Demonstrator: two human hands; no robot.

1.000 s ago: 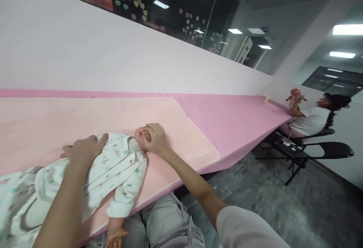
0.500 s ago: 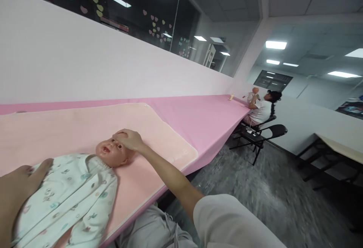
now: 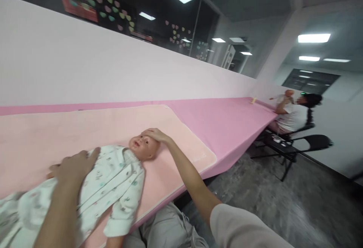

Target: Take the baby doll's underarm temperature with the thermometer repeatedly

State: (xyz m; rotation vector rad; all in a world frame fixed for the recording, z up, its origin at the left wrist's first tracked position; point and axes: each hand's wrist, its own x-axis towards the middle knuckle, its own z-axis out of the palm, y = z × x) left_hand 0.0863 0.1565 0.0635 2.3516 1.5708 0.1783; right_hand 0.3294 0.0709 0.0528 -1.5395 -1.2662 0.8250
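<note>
A baby doll (image 3: 113, 180) in a white printed outfit lies on its back on a pale peach mat (image 3: 93, 129). Its head (image 3: 143, 149) points to the right, eyes open and mouth parted. My right hand (image 3: 155, 134) rests on top of the forehead, fingers stretched out over it. Across the far side of the doll's torso lies my left hand (image 3: 76, 165), flat, with the thumb towards the shoulder. One doll hand shows just beyond my left fingers. The doll's legs run towards the lower left, partly hidden by my left forearm.
The mat lies on a long table with a pink cover (image 3: 215, 121) along a white wall. A person (image 3: 295, 115) sits at the far end holding another doll (image 3: 288, 95). A small yellowish bottle-like item (image 3: 253, 100) stands there. A black folding chair (image 3: 312, 143) is nearer.
My view has turned left, so the scene sits further right and more of the doll's lower body shows. Both hands stay on the doll, the right on its forehead and the left on its torso.
</note>
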